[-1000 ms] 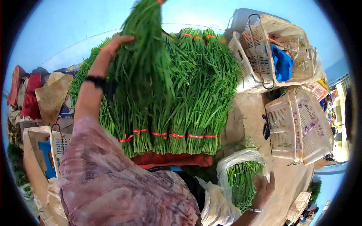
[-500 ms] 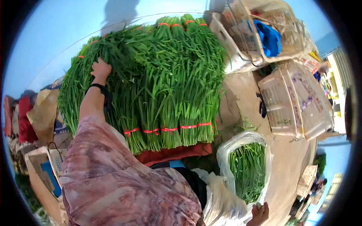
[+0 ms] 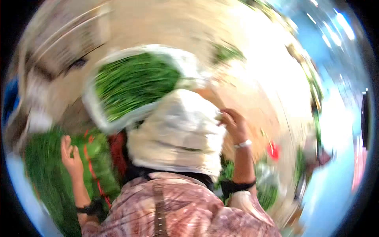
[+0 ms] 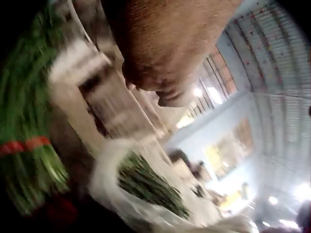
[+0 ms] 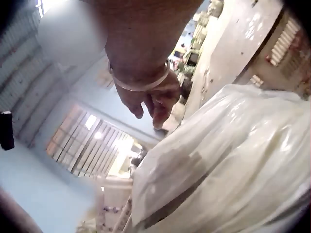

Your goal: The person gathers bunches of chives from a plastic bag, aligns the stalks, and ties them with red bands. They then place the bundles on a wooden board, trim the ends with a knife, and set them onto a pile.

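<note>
In the blurred head view my left hand [image 3: 72, 158], fingers extended, is over or beside the green bundles [image 3: 45, 170] with red ties and holds nothing visible. The left wrist view shows this hand [image 4: 167, 60] from behind, most fingers hidden, with a tied bundle [image 4: 29, 102] at left. Loosely bent fingers on my right hand [image 3: 235, 126] are at the edge of the white plastic [image 3: 177, 138] over the lap; contact is unclear. In the right wrist view that hand [image 5: 153, 99] hangs beside the plastic [image 5: 243, 155]. Loose greens [image 3: 136, 81] fill a clear bag [image 3: 91, 106].
Pale crates [image 3: 75, 43] stand at the upper left. A small heap of greens [image 3: 227, 53] lies on the floor [image 3: 166, 23] beyond the bag. A red item [image 3: 272, 150] and more greens [image 3: 266, 193] are at the right.
The head view has swung right, away from the bundles. My left hand, which earlier reached among the far leaves, is now drawn back near their tied end. My right hand now appears beside the lap plastic.
</note>
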A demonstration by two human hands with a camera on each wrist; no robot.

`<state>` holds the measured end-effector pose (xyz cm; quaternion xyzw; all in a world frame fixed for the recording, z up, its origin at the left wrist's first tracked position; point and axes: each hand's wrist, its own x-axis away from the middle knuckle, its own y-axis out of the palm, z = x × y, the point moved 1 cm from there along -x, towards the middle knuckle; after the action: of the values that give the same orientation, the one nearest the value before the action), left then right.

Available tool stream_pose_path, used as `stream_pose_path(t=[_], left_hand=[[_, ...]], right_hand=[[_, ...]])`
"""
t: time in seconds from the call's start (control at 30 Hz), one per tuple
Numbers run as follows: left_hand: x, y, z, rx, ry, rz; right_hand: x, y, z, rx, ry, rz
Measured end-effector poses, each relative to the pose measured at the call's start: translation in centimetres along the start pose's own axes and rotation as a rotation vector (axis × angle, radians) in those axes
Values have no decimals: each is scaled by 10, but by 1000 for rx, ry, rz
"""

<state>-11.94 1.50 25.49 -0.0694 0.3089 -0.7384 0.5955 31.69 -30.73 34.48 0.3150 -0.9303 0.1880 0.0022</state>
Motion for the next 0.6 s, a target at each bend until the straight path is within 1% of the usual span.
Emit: stream_pose_path(t=[0.07, 0.1, 0.13, 0.17, 0.2, 0.23, 0.27, 0.3, 0.33, 0.4, 0.47, 0.5, 0.53, 0.57, 0.6], left_hand=[[-31, 87, 52, 240, 170, -352], [-34, 118, 99, 262, 289, -517], [-35, 146, 148, 362, 373, -648], [-33, 172, 183, 475, 407, -748], [-24, 193, 213, 584, 429, -843], [-12, 207, 246, 657, 443, -935], [-8, 235, 275, 728, 440, -1033], [2, 256, 293, 803, 480, -1111], [14, 270, 311, 812, 489, -1154], [41, 294, 343, 846, 631, -1346], [70, 311, 360, 847, 685, -1507], [90, 311, 368, 848, 699, -1546], [103, 313, 377, 795, 742, -1577], [114, 318, 380, 800, 764, -1598], [124, 322, 383, 800, 786, -1613]], right_hand=[[26, -27, 16, -138, 29, 155], [45, -47, 33, -184, 83, 259], [64, -63, 49, -233, 136, 347], [84, -75, 57, -309, 255, 511], [107, -89, 69, -330, 270, 581], [135, -103, 88, -327, 327, 697], [147, -116, 110, -318, 395, 811], [164, -124, 127, -356, 397, 931], [183, -136, 141, -321, 441, 990], [198, -158, 160, -258, 546, 1155], [200, -185, 182, -290, 612, 1227], [201, -205, 197, -311, 555, 1194], [194, -226, 212, -336, 571, 1205], [182, -240, 224, -337, 542, 1286], [168, -255, 233, -342, 547, 1279]])
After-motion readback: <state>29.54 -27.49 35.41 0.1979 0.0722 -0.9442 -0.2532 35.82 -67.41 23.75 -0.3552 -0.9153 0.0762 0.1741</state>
